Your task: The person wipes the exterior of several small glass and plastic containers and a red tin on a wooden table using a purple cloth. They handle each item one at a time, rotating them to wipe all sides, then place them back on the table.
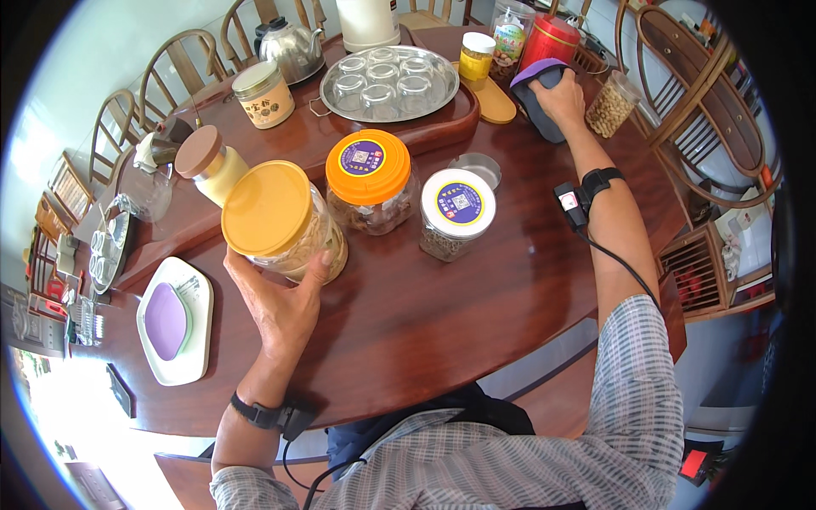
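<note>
My left hand (277, 306) grips the lower side of a clear plastic jar with a yellow lid (268, 207). To its right stand an orange-lidded jar (370, 182) and a white-lidded jar (456, 213), with a shallow metal dish (478, 169) behind the latter. My right hand (561, 95) holds a purple and dark grey cloth (539, 105) at the table's far right, between a wooden board (494, 102) and a clear jar of nuts (612, 105). A jar with a brown lid (213, 166) is behind the yellow-lidded one.
A metal tray of upturned glasses (389, 83), a steel kettle (290, 51) and a labelled jar (262, 95) stand on the raised part of the wooden table (408, 331). Stacked plates (172, 325) lie at left. A red canister (551, 41) is at the back right; chairs surround the table.
</note>
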Motion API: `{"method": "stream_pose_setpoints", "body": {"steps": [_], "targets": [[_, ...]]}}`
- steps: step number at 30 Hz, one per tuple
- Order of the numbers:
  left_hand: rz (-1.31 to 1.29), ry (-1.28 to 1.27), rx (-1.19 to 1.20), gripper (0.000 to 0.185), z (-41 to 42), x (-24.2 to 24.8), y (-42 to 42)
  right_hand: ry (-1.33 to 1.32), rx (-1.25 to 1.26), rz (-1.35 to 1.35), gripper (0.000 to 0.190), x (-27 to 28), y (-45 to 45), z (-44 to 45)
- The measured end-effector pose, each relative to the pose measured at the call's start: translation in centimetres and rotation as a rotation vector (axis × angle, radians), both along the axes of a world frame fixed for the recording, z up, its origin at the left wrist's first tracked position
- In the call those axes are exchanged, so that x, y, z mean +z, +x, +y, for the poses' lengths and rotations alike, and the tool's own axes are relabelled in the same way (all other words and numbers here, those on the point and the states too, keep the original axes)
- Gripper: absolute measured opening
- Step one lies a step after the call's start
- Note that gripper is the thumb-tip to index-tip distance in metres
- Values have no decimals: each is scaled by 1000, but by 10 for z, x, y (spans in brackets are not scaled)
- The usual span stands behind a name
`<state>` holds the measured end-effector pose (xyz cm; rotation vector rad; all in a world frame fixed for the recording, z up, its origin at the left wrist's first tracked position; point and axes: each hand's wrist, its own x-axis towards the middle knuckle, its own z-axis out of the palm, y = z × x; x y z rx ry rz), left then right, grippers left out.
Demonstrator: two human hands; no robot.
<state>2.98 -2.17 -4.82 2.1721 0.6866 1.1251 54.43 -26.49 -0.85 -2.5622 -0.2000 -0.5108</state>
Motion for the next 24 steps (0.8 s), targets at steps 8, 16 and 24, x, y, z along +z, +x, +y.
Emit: {"method": "stream_pose_setpoints", "body": {"steps": [8,16,24], "targets": [[-64,62,32,117,-4,13,-15,504,252,-74,61,-15,-40,-58],[-406,247,-431,80,-33,33,-37,1316,848,342,61,-8,-230,-144],[-1,-1090,-1277,87,-71,42,-49,1681,1062,788,76,-27,-411,-91]]}}
